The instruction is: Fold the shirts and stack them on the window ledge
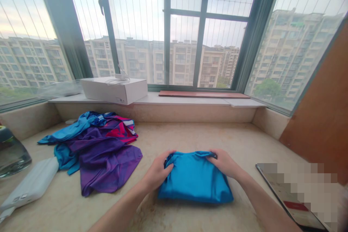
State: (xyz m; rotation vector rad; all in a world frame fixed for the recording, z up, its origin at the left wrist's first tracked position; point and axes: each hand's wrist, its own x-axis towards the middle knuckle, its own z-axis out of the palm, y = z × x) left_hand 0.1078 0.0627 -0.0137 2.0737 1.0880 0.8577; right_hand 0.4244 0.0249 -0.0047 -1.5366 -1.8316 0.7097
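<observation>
Blue satin-like cloth, one folded bundle [195,179], lying on the pale stone worktop [190,137] near its front edge, roughly centred before the person. Left hand [158,171]: resting on the bundle's left upper corner, fingers curled over the fabric edge and gripping it. Right hand [224,163]: set on the bundle's right upper corner, fingers bent down onto the cloth and pinching its folded rim (fingertips partly hidden in the folds). Both forearms enter from the lower edge of the view. To the left, well apart from the bundle: a loose heap of garments [100,148], purple on top, with blue and a red-pink striped piece showing at the back, unfolded and spread across the worktop. Further left, near the front: a white oblong device [31,185] lying flat, and beyond it a clear glass vessel [11,154] at the frame's edge. On the window ledge behind the heap: a white cardboard box [115,90], lid shut, with a small white item and cable on top. Also on the ledge, to the right: a flat reddish-brown board [203,94]. At the worktop's right front: a flat tablet-like slab [293,203], much of it blurred out. Behind everything: green-framed windows [201,43] facing apartment blocks.
</observation>
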